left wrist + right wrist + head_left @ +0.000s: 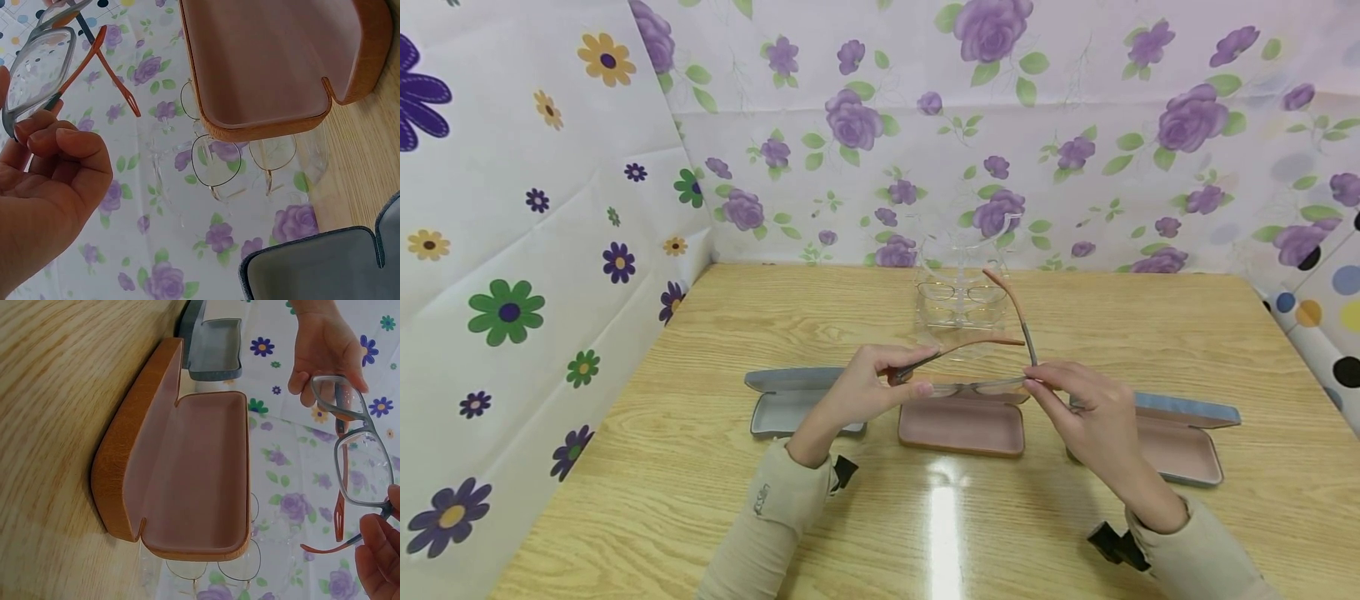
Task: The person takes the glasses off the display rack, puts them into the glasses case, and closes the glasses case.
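Observation:
Both hands hold one pair of eyeglasses [367,422] with a grey frame, clear lenses and grey temples that turn orange-brown toward the tips. My left hand [868,387] pinches the frame at its left hinge corner. At the opposite corner, my right hand [1093,412] pinches it between thumb and fingers. The temples point away toward the wall, and their lines cross in the head view. Below the glasses lies an open brown case [962,450] with a pink lining, nothing in it. In the left wrist view, the left hand's fingers [69,147] are curled.
An open grey-blue case [808,412] lies to the left, and a blue case with pink lining [1183,450] to the right, partly behind the right hand. Toward the back wall, a clear display stand [960,258] carries thin-rimmed glasses [936,292]. Flowered cloth [850,200] covers the walls.

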Tool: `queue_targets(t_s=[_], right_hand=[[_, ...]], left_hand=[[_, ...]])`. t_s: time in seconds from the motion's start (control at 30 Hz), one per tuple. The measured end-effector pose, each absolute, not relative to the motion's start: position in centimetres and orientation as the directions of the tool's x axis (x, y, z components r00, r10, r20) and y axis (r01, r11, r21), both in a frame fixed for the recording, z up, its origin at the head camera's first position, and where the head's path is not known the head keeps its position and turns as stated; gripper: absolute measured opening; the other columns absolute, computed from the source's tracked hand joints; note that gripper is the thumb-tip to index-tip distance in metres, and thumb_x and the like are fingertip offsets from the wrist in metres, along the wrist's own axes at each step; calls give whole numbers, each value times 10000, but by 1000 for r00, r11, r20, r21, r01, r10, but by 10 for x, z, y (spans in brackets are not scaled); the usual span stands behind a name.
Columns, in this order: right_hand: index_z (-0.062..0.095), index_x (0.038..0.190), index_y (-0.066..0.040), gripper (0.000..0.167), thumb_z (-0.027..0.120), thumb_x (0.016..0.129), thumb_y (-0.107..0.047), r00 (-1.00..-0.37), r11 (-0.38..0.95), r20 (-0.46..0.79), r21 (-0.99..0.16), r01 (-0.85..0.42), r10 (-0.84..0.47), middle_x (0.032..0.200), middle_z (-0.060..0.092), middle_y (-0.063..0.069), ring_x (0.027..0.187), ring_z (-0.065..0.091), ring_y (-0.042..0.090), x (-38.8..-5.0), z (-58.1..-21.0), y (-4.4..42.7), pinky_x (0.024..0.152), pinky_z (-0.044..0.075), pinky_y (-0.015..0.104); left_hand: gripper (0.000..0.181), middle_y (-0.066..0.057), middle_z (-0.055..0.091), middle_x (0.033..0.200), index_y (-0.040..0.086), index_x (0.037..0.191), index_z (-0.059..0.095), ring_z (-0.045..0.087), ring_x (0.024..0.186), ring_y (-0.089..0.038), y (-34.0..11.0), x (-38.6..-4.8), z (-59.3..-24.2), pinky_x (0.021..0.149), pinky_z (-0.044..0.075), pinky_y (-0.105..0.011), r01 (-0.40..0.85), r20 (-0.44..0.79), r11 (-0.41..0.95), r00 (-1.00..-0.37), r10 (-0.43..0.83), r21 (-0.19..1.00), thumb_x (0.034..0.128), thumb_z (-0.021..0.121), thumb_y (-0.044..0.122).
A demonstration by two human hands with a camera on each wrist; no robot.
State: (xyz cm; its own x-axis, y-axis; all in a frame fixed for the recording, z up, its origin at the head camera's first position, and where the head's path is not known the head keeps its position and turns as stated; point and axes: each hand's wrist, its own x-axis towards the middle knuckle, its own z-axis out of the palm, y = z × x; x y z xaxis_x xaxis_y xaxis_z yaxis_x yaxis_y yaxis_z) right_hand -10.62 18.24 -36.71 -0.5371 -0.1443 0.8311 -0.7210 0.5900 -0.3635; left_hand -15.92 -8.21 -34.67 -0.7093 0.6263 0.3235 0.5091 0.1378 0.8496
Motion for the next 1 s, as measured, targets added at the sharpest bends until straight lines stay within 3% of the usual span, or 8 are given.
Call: queue_targets(t_s=[0.3,0.67,1.0], right_hand=[[731,856,-62,89,716,771,-82,-544,585,827,-375,-720,-140,815,687,35,659,632,147,-106,-368,183,565,476,182],[728,849,-67,91,724,758,-73,-554,572,820,-388,-723,-145,807,684,34,643,603,97,-107,-369,183,524,430,162],[726,830,-67,76,725,754,-70,-560,564,815,-397,-725,-147,788,679,32,617,573,68,-107,-370,182,467,368,149]], left_hand=[[377,8,365,569,-22,1187,587,280,514,-123,-83,-162,-350,511,264,-229,517,327,118,-685,651,848,819,660,22],[339,19,309,568,-142,1134,563,243,522,-100,-81,-146,-323,514,243,-225,522,334,111,-680,653,846,806,624,-79],[333,7,331,541,-42,1166,596,242,482,-119,-84,-161,-351,481,241,-225,535,345,91,-657,671,840,835,623,-17]])
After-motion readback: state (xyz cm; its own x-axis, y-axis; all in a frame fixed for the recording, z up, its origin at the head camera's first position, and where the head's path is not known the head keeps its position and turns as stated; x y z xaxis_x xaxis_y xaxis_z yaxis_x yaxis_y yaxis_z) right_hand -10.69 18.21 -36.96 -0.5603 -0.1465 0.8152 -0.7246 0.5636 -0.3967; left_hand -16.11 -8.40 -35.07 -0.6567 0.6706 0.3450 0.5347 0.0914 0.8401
